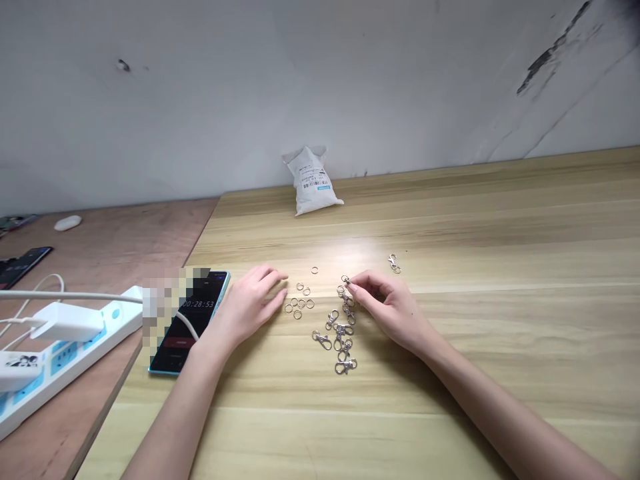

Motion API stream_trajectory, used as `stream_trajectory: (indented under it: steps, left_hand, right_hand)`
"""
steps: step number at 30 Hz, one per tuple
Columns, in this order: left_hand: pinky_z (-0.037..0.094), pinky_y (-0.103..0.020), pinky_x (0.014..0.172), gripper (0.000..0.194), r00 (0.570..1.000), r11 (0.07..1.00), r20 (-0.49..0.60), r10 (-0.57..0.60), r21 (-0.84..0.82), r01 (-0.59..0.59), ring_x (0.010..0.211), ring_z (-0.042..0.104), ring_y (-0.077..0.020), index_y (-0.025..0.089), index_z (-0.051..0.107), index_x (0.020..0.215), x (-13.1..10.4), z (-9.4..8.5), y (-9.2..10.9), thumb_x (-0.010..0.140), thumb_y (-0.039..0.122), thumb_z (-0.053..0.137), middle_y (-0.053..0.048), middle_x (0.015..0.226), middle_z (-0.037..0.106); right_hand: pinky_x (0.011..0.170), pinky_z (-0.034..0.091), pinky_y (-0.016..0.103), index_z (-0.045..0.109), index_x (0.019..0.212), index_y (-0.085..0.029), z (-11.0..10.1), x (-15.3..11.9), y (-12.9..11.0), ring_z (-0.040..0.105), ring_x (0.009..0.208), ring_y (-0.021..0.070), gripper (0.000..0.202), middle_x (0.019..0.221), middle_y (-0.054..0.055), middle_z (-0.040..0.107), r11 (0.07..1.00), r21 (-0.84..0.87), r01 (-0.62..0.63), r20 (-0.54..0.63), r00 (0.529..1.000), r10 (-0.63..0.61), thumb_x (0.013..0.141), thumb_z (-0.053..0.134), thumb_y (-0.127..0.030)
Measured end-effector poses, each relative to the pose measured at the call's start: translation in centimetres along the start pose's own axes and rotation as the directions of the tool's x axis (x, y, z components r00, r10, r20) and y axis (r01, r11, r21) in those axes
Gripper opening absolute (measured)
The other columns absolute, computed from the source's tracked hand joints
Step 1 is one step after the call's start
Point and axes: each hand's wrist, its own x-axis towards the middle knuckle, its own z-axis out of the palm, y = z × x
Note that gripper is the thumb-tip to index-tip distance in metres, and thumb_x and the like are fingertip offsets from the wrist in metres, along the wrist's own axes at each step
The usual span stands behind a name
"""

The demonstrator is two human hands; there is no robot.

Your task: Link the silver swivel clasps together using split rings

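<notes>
My right hand (393, 307) pinches a silver lobster clasp (346, 280) between thumb and forefinger, just above a loose pile of similar clasps (344, 329). Its lower part is partly covered by the fingertips. My left hand (253, 300) rests on the table with its fingers spread, holding nothing. Close to its fingertips lie several small split rings (301, 303), and one more ring (315, 270) sits a little farther back. Off to the right, beyond my right hand, a clasp with a ring (395, 264) lies by itself.
A white plastic packet (315, 183) leans near the wall. To the left, a phone showing a timer (200, 313) lies beside my left forearm, with a white cable across it. A power strip (70, 353) with chargers, a white case (68, 223) and another phone (23, 267) are farther left.
</notes>
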Motion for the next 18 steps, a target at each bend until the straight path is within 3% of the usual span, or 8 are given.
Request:
stream_trajectory:
  steps: [2, 5, 10, 18]
  left_hand:
    - [0.05, -0.034, 0.078, 0.022, 0.999, 0.999, -0.017, 0.034, -0.016, -0.034, 0.093, 0.06, -0.0203, 0.019, 0.061, 0.111, 0.1, 0.4, 0.4, 0.096, 0.025, 0.047, -0.008, 0.103, 0.063]
    - [0.05, -0.033, 0.076, 0.02, 0.995, 0.997, -0.054, 0.079, -0.018, -0.08, 0.088, 0.061, -0.0189, 0.02, 0.065, 0.105, 0.2, 1.1, 0.9, 0.097, 0.024, 0.047, -0.008, 0.1, 0.064]
    - [0.05, -0.032, 0.073, 0.017, 0.993, 0.998, -0.102, 0.054, -0.017, -0.056, 0.086, 0.06, -0.0184, 0.019, 0.065, 0.093, 0.5, 1.9, 1.4, 0.096, 0.027, 0.051, -0.006, 0.094, 0.065]
    - [0.05, -0.031, 0.071, 0.015, 0.984, 0.997, -0.166, 0.068, -0.01, -0.071, 0.08, 0.061, -0.018, 0.017, 0.063, 0.086, 0.9, 2.5, 1.7, 0.095, 0.017, 0.05, -0.005, 0.087, 0.066]
  right_hand:
    - [0.059, 0.04, 0.026, 0.063, 0.083, -0.018, 0.0, 0.0, 0.0, 0.053, 0.066, 0.0135, 0.02, 0.072, 0.001, 0.06, 1.0, -0.003, 0.005, 0.001, 1.0, -0.005, 0.092, 0.055, -0.034]
    - [0.06, 0.041, 0.027, 0.062, 0.083, -0.018, 0.0, 0.0, 0.0, 0.053, 0.067, 0.0141, 0.021, 0.073, 0.001, 0.06, 1.0, -0.002, 0.012, 0.003, 1.0, -0.012, 0.092, 0.055, -0.036]
    - [0.059, 0.041, 0.027, 0.062, 0.082, -0.018, 0.0, 0.0, -0.2, 0.053, 0.066, 0.0138, 0.022, 0.072, 0.001, 0.059, 1.0, -0.006, 0.014, 0.002, 1.0, -0.014, 0.092, 0.055, -0.036]
    - [0.061, 0.042, 0.027, 0.063, 0.083, -0.018, 0.0, 0.0, -0.2, 0.054, 0.067, 0.0139, 0.021, 0.073, 0.001, 0.06, 1.0, -0.025, 0.015, 0.004, 1.0, -0.015, 0.092, 0.055, -0.035]
